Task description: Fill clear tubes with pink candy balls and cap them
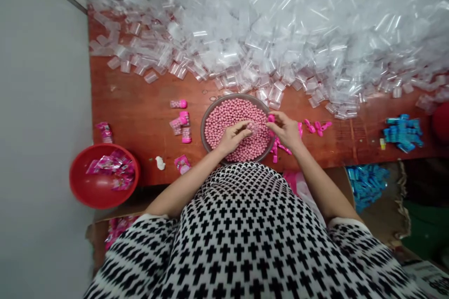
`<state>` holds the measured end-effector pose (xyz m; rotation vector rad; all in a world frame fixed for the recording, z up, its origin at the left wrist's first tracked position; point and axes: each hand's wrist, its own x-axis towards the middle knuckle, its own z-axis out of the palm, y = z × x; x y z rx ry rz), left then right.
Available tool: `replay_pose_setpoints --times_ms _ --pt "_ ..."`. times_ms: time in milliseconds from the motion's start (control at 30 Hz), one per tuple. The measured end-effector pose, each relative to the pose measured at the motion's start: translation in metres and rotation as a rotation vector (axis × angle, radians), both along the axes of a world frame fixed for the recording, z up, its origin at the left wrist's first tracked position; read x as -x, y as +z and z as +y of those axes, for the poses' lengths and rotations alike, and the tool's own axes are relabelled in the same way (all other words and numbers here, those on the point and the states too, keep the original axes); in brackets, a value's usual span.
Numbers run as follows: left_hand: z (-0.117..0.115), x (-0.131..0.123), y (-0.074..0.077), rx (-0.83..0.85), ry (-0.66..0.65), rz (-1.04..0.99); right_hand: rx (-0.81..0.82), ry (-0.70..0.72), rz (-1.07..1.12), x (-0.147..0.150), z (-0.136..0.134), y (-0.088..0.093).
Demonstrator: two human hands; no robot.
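A round dark bowl (203, 127) full of small pink balls (229, 112) sits in front of me on the wooden table. Over the bowl, my left hand (232, 139) pinches a small clear tube (254, 127) with pink showing at its end. My right hand (288, 131) is at the bowl's right rim, its thumb and fingers closed on a bright pink cap (271, 118). The cap and the tube are apart. More pink caps (275, 149) lie beside the bowl under my right hand, and others (318, 128) further right.
Clear empty tubes (252, 42) are heaped along the table's back. Several filled, capped tubes (186, 134) lie left of the bowl. A red bowl (75, 182) with pink packets stands at the left edge. Blue packets (403, 133) lie at the right, others (366, 184) in a box below.
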<state>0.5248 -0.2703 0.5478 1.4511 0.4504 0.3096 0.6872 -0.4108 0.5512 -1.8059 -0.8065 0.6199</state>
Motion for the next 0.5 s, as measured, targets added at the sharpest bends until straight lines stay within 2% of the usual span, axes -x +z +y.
replay_pose_setpoints --times_ms 100,200,300,400,433,500 --pt "-0.007 0.004 0.004 0.013 -0.006 0.005 0.004 0.108 -0.132 0.029 0.011 0.020" --pt "-0.003 0.015 0.008 -0.039 0.016 0.029 -0.038 0.189 0.025 0.041 0.011 0.022" --pt "0.014 0.032 0.011 -0.365 0.033 0.157 -0.072 0.161 0.315 0.041 0.005 0.015" --pt "0.030 0.040 0.003 -0.810 -0.034 0.468 -0.087 0.019 0.460 0.036 0.002 0.009" --pt "0.033 0.038 -0.002 -0.902 -0.065 0.555 -0.090 -0.027 0.467 0.034 0.001 0.008" --pt "0.031 0.028 -0.015 -0.969 -0.116 0.633 -0.094 -0.087 0.448 0.032 0.000 0.007"
